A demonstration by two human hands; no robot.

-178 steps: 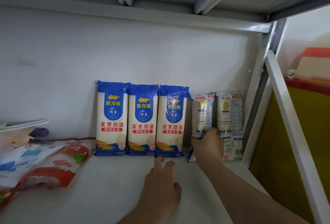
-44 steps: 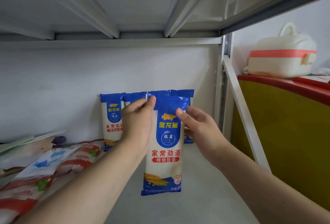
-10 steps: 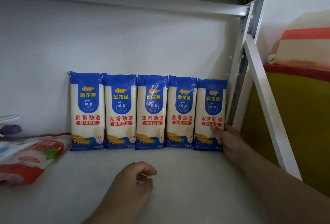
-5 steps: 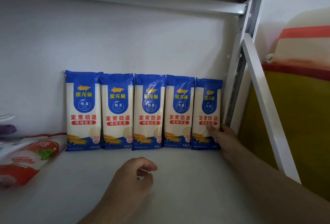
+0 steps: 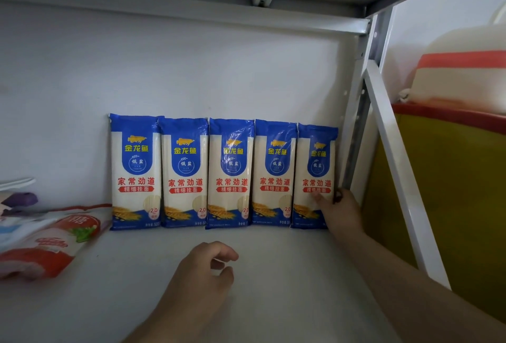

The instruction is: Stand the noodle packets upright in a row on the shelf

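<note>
While five noodle packets [image 5: 223, 173] stand upright on the shelf [image 5: 137, 274], the right hand [image 5: 338, 212] pinches the three-o'clock packet [image 5: 315, 175]; the left hand [image 5: 204, 271] hangs loosely curled, holding nothing.

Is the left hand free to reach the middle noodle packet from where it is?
Probably yes. The left hand holds nothing, fingers loosely curled, above bare shelf. The middle packet stands straight ahead with nothing between. The right hand is busy at the far-right packet.
</note>
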